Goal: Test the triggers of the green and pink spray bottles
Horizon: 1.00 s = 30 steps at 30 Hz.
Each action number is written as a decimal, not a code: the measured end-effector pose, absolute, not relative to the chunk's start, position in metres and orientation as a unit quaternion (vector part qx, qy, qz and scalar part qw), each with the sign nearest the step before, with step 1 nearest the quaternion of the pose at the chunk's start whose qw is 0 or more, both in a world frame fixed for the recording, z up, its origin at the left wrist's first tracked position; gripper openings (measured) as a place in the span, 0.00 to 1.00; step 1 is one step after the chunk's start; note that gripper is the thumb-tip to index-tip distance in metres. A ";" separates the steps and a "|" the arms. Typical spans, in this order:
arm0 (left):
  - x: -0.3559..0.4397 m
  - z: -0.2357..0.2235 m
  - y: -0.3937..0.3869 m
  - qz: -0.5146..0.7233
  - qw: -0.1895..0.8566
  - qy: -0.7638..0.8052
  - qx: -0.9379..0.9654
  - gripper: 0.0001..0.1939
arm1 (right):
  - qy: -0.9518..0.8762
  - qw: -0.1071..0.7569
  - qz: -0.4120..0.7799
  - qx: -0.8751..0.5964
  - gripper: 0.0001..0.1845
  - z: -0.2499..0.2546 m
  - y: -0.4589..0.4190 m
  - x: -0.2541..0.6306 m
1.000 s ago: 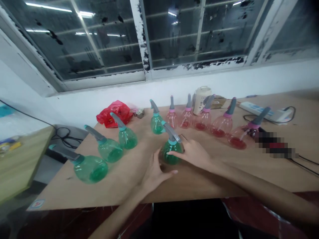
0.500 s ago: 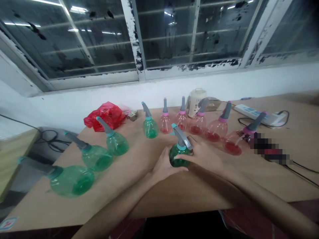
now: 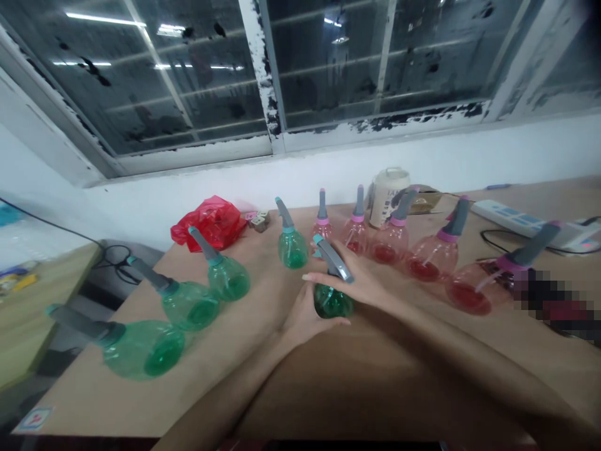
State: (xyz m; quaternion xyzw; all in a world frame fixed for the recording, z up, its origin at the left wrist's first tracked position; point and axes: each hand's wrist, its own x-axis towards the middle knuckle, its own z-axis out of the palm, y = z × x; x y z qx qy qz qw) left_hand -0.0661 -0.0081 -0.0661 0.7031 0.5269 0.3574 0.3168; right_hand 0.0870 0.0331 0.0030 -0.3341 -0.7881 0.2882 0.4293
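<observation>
Both my hands hold one green spray bottle (image 3: 332,302) standing on the wooden table (image 3: 357,376) in front of me. My left hand (image 3: 303,316) cups its round body from the left and below, fingers wrapped around it. My right hand (image 3: 361,283) is closed over the neck, just under the grey trigger head (image 3: 331,258). A curved row of green spray bottles (image 3: 190,305) runs to the left, and a row of pink spray bottles (image 3: 425,264) runs to the right.
A crumpled red plastic bag (image 3: 210,222) lies at the back left by the wall. A white jar (image 3: 387,195) stands behind the pink bottles. A white power strip (image 3: 516,220) with cables lies at the far right. A lower table (image 3: 28,313) stands to the left.
My right hand has slid up from the bottle's side onto its neck. The left hand stays on the body, and the view has shifted a little.
</observation>
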 end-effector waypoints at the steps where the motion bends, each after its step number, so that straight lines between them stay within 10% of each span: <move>1: -0.066 -0.066 -0.008 0.364 0.303 0.514 0.715 0.54 | -0.784 0.440 0.291 -0.326 0.25 0.000 0.035 0.084; 30: -0.062 -0.060 -0.016 0.330 0.303 0.486 0.751 0.52 | -0.733 0.534 0.227 -0.356 0.12 -0.016 0.026 0.079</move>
